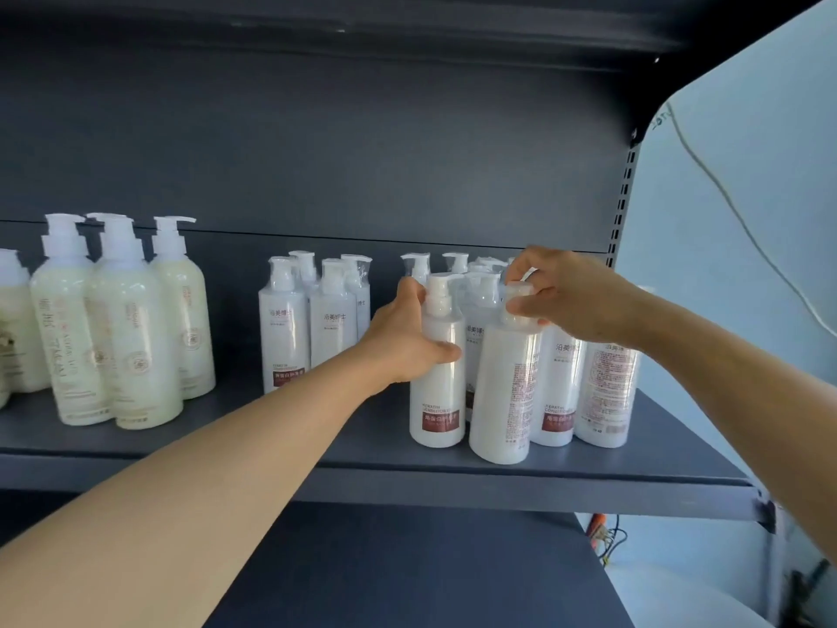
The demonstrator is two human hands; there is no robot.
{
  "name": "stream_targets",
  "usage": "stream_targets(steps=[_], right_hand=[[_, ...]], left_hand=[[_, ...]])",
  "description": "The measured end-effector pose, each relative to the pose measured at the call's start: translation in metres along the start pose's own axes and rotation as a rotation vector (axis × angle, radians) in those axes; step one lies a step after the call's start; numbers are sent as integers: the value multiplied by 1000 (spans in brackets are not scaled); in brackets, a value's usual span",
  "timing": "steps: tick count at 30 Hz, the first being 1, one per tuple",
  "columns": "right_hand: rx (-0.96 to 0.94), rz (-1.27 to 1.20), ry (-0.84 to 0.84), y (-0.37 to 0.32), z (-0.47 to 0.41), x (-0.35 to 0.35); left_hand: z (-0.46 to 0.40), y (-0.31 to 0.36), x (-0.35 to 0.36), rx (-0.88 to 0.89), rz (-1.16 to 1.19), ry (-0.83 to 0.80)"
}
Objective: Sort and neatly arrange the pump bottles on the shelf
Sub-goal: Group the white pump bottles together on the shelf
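Here the person reaches with both bare arms to a dark grey shelf [226,441] where pump bottles stand in three groups. The left hand [407,339] grips a white bottle [437,392] around its shoulder, with the thumb across the front and the fingers behind near the pump neck. This bottle stands upright at the front of the right group, its red label facing out. The right hand [566,294] pinches the pump head of a second white bottle [505,392], just beside the first one, with the fingers curled over the top. This second bottle leans a little and shows the printed back side. Right of it stand two more white bottles [604,392], touching each other, one with the front label and one with the back text. Behind them more pump heads are visible, but the number I cannot tell. In the middle of the shelf stands a small group of white bottles [308,324], well apart from the hands. At the left end stand taller cream bottles [122,328], close together
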State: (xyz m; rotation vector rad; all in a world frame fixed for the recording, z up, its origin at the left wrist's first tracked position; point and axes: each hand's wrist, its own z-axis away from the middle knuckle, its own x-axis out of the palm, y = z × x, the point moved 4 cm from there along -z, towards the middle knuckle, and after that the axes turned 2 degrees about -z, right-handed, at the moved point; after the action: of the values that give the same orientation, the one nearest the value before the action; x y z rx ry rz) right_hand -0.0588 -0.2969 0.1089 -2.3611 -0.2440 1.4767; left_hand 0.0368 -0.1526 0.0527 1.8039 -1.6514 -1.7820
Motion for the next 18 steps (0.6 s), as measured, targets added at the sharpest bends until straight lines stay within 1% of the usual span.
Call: stream_targets(steps=[3,10,14,18], right_hand=[[-42,-2,14,-11,-3,5],[-130,-170,-78,-58,-27,41],[-172,-255,-146,-89,-49,67],[-196,-294,-155,-114,-67,91]], left_hand=[[7,-9,-16,-25,-27,23],[23,-58,-77,-171,-128,137],[28,-83,-111,-188,-241,196],[26,-103,-128,-175,-289,250]])
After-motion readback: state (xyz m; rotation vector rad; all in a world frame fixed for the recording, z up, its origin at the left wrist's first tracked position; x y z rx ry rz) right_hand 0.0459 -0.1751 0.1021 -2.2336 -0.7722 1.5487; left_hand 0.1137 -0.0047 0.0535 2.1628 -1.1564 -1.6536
